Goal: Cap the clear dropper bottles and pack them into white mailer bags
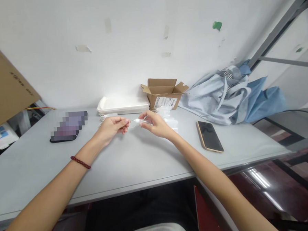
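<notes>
My right hand point(154, 124) holds a small clear squeeze bottle point(145, 121) with a white tip, pointing left. Opposite it, my left hand point(115, 127) is closed in a pinch, thumb against forefinger. Something thin shows between that pinch and the bottle's tip, too fine to name. Both hands are just above the grey table point(135, 161). Partly hidden behind my right hand lie several clear plastic pieces point(172, 124). A few small pieces point(110, 115) with metal bits lie behind my left hand.
At the back are a stack of white envelopes or trays point(123, 104) and an open cardboard box point(165, 97). A phone point(210, 136) lies right, a blurred-out device point(69, 127) left. Bluish cloth bags point(220, 98) fill the back right corner. A large carton point(7, 81) leans at left.
</notes>
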Demonstrator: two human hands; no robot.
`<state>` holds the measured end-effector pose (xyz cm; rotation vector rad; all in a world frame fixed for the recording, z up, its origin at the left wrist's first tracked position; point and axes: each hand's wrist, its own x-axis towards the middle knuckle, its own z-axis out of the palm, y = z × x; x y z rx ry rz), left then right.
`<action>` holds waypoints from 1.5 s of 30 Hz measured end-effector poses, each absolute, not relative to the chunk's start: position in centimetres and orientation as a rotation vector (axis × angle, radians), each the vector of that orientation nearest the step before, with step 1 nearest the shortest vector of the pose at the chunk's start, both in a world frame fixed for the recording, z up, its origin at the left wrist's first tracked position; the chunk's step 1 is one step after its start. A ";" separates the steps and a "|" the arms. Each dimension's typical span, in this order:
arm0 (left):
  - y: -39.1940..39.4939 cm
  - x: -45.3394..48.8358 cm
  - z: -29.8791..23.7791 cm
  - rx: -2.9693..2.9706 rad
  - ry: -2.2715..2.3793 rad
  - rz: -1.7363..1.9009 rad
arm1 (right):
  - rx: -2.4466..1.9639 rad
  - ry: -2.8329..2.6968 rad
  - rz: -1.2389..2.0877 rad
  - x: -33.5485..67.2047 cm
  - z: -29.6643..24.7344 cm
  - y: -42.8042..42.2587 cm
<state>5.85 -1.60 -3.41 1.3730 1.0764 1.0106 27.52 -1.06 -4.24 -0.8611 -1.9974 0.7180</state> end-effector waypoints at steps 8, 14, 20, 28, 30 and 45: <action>-1.7 5.9 -3.4 1.326 1.037 0.987 | -0.844 -1.995 0.760 27.4 -4.4 -1.0; -1.6 5.9 -3.5 1.349 1.040 0.966 | -0.830 -2.004 0.756 27.3 -4.5 -1.0; -1.7 6.1 -3.6 1.399 1.077 0.982 | -0.849 -2.023 0.758 27.4 -4.4 -1.1; -2.5 7.1 -3.4 1.592 1.197 0.986 | -0.888 -2.058 0.763 27.1 -4.5 -1.6; -2.7 7.2 -3.3 1.611 1.213 0.976 | -0.883 -2.063 0.758 27.0 -4.6 -1.6; -3.0 7.6 -3.7 1.696 1.231 0.901 | -0.971 -2.143 0.644 26.6 -5.0 -1.9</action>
